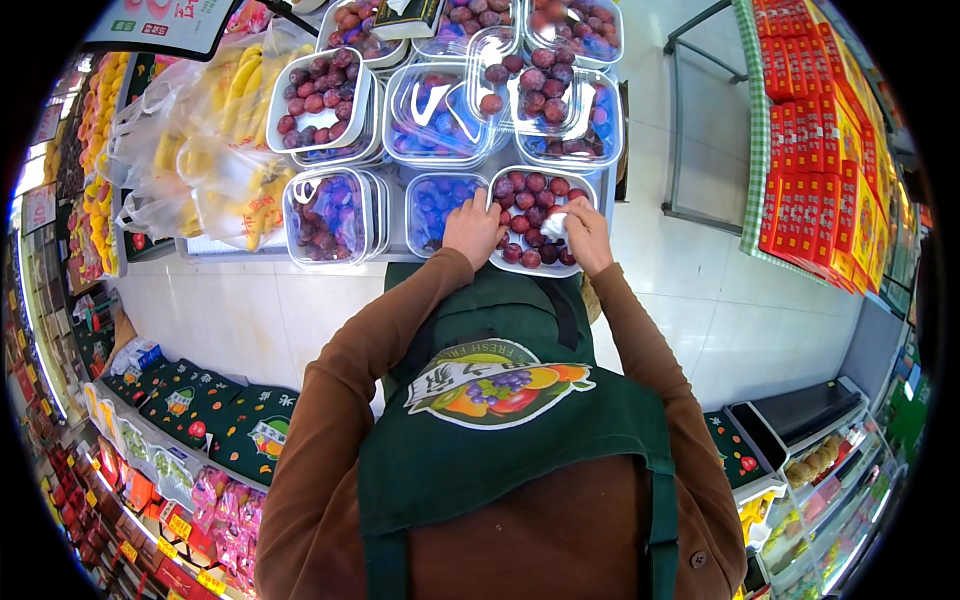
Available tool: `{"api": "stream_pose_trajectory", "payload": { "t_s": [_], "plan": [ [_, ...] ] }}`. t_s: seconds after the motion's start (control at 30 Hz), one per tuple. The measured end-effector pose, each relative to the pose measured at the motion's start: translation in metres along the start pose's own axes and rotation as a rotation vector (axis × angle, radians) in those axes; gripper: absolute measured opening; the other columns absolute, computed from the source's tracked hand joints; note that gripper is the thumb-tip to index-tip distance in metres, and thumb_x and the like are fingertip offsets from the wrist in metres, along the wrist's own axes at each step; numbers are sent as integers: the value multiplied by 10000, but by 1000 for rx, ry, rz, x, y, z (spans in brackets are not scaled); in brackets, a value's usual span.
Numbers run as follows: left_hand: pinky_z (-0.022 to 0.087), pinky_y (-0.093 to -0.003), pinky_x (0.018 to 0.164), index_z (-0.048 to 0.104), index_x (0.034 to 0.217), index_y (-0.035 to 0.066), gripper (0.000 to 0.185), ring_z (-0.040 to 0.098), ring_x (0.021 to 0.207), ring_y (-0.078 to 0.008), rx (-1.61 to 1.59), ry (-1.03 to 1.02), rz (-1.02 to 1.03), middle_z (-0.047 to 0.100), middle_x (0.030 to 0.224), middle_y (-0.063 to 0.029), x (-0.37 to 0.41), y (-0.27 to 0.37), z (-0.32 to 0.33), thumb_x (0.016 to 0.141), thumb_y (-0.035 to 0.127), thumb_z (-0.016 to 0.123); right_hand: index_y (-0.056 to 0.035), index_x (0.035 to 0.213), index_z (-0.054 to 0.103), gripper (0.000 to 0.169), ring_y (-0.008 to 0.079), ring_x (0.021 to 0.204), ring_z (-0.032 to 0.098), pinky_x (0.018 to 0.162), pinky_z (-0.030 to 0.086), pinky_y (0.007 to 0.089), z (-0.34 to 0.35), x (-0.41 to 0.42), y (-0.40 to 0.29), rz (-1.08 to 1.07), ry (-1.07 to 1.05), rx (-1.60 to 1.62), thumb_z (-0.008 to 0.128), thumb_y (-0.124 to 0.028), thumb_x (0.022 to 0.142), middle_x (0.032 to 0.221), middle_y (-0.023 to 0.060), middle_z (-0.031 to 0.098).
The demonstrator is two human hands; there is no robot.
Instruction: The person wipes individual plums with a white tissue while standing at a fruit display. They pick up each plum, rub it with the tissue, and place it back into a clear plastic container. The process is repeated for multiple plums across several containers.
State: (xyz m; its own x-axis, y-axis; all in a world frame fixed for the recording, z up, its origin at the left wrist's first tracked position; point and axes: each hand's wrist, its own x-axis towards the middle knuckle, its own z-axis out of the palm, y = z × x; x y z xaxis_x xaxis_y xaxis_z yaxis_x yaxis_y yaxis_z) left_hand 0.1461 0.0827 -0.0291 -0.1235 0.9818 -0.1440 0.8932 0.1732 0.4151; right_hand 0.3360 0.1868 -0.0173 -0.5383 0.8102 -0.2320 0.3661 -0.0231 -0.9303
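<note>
Right in front of me, at the table's near edge, an uncovered white plastic tray [501, 260] holds dark red plums [530, 259]. My right hand [588, 234] pinches a crumpled white tissue [555, 226] over the plums on the tray's right side. On the opposite side, my left hand [474, 229] grips the tray's left rim, its fingertips reaching over the edge beside the fruit. A clear-lidded tray of plums [439, 206] sits just left of it, partly hidden by that hand.
More lidded plum trays [328, 217] stand stacked on the table. Behind, loose plums [550, 86] rest in a clear lid [487, 52]. Bagged bananas [217, 161] lie at left. A tissue pack [407, 19] tops the back trays. Red boxes [810, 142] are piled at right beyond a metal frame [675, 135].
</note>
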Motion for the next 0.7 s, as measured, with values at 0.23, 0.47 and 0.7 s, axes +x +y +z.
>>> {"api": "stream_pose_trajectory", "payload": {
  "t_s": [0.23,0.47,0.7],
  "plan": [
    [526,-429,670,600,938,40,305,628,793,-319,-103,-28,-63,500,978,-135,2,-1,-1,751,255,711,-36,932,618,195,354,829,627,675,521,437,39,13,-19,-144,-243,-692,617,-170,791,967,171,537],
    [523,-428,696,564,997,48,354,628,833,-330,-262,-77,-110,497,1049,-124,-1,-3,-5,747,242,723,-89,977,608,298,322,855,631,689,530,425,33,7,-17,-137,-292,-740,717,-241,745,986,114,523],
    [520,-430,768,566,1065,63,372,621,911,-333,-532,-98,-88,510,1104,-111,-11,-17,-7,773,229,727,-148,1163,605,437,288,898,599,755,504,384,-16,-4,-19,-68,-103,-615,739,-215,753,993,90,546]
  ]
}}
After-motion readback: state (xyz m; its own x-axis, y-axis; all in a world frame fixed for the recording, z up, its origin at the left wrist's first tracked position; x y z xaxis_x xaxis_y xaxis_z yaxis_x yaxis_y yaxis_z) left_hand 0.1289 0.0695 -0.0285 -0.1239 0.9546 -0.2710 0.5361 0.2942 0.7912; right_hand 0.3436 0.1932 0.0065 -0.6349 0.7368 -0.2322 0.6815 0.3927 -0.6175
